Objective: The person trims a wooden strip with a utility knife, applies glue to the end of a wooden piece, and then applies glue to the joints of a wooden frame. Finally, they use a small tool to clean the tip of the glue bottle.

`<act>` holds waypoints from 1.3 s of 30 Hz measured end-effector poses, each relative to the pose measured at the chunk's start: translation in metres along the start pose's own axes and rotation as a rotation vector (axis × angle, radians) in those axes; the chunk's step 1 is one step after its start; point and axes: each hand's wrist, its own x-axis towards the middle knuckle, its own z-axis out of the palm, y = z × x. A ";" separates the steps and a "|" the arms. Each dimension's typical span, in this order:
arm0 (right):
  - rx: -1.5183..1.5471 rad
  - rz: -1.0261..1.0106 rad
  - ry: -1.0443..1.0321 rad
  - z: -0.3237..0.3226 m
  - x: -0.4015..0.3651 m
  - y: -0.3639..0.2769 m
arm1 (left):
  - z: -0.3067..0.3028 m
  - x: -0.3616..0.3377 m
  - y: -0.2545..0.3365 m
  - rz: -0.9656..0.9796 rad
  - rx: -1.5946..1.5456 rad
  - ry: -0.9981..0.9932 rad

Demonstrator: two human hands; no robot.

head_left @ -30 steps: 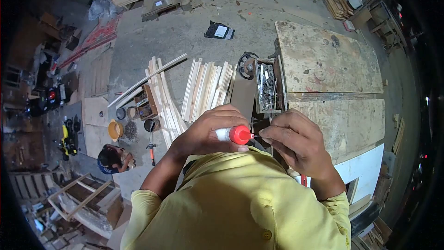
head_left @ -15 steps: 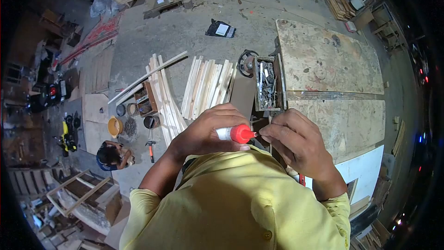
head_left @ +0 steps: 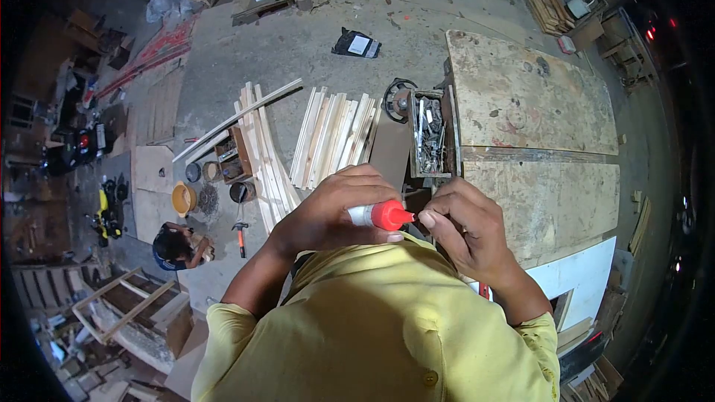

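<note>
My left hand (head_left: 324, 212) is wrapped round a small white glue bottle (head_left: 361, 215) with a red cap and pointed nozzle (head_left: 389, 215). The bottle lies on its side in front of my chest, its nozzle aimed to the right. Just beyond that tip, the thumb and forefinger of my right hand (head_left: 471, 225) are pinched together. Whatever they hold is too small or hidden to make out. Beneath my hands is the yellow shirt I wear.
Ahead stands a wooden drawer of tools and hardware (head_left: 430, 134), beside a stained plywood table (head_left: 532, 97). Wood strips (head_left: 335, 138) lie on the left, near a hammer (head_left: 240, 238). Another person (head_left: 179, 247) crouches at lower left. A black package (head_left: 357, 43) lies on the floor.
My right hand has shifted slightly and its thumb now shows more plainly by the nozzle tip. My left hand and the bottle have hardly moved.
</note>
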 end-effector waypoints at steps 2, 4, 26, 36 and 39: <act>0.029 0.032 0.016 0.003 -0.001 0.000 | 0.000 0.000 -0.001 0.010 -0.008 0.012; 0.059 0.065 0.034 0.007 -0.003 0.001 | 0.000 0.000 -0.001 0.014 0.004 0.017; 0.219 0.231 0.165 0.021 -0.029 -0.005 | 0.018 -0.014 0.027 -0.200 -0.004 0.050; 0.298 0.176 0.419 0.003 -0.051 -0.014 | 0.028 -0.031 0.022 -0.288 0.144 0.073; 0.192 0.219 0.327 0.004 -0.045 -0.015 | 0.027 -0.032 0.024 -0.306 0.164 0.061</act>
